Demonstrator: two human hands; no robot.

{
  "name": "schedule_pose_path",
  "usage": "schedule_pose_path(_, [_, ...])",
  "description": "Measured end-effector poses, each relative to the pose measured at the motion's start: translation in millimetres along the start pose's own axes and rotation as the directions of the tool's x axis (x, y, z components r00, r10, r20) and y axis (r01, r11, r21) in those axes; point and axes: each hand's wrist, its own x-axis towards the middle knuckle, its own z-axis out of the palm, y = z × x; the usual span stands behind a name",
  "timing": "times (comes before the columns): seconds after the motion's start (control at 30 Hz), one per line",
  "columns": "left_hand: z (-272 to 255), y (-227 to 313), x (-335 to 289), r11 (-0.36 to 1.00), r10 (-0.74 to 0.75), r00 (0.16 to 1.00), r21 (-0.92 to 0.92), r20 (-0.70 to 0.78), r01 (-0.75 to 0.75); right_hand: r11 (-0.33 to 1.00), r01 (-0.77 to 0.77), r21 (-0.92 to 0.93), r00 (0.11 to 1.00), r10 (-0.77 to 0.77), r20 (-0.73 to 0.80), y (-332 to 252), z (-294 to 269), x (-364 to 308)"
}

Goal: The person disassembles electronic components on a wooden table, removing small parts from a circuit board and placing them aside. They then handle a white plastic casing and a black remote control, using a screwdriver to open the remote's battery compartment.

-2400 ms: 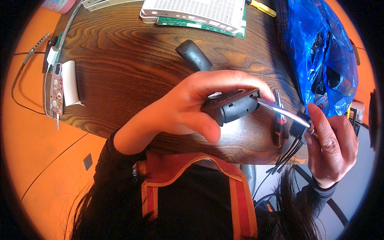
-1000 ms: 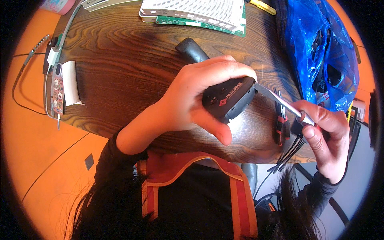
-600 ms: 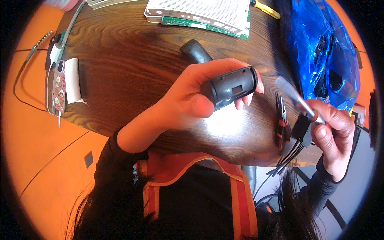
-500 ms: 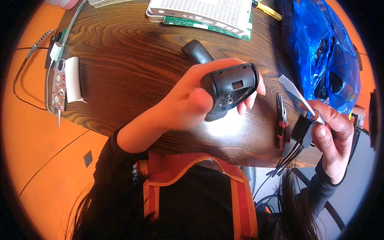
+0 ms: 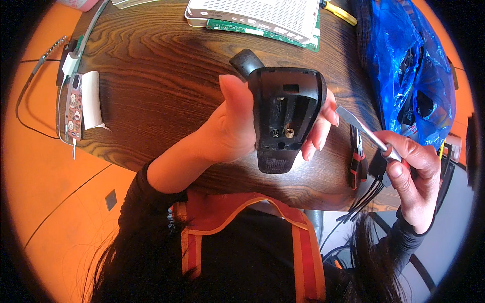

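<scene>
My left hand is wrapped round a black computer mouse above the table, thumb on its left side and fingertips on its right. An opened compartment with small metal contacts faces up. Behind the mouse, a curved black piece lies on the table. In my right hand is a flat-blade screwdriver, gripped between thumb and fingers, its tip pointing up and left, close to the left fingertips but apart from the mouse. My palm hides most of its handle. Pliers with red and black handles lie just left of that hand.
A blue plastic bag fills the right side. At the back are a white vented casing, a green circuit board and a yellow-handled screwdriver. A phone lies left; black cables hang over the near right edge.
The mouse has been tilted so its opened compartment now faces up more fully. My left thumb has lifted. The screwdriver and right hand have moved slightly left, toward the mouse.
</scene>
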Motion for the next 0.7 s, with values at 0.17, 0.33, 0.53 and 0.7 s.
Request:
schedule_pose_path(0.17, [13,14,-3,0.998,-0.045,0.997,-0.045,-0.059,0.042,1.000,-0.026,-0.019,0.999,0.026,0.027,0,-2,1])
schedule_pose_path(0.33, [12,13,-3,0.999,-0.040,0.997,-0.025,-0.063,0.039,0.999,-0.022,-0.044,1.000,0.023,0.012,-3,-1,1])
schedule_pose_path(0.53, [-1,1,1,0.998,-0.007,0.999,-0.067,0.038,0.010,1.000,0.020,-0.020,0.999,-0.019,0.036,-5,-2,3])
schedule_pose_path(0.7, [1,-2,-2,0.994,-0.040,0.998,-0.103,-0.044,0.035,0.999,0.039,-0.016,0.997,-0.038,0.064,-4,-2,5])
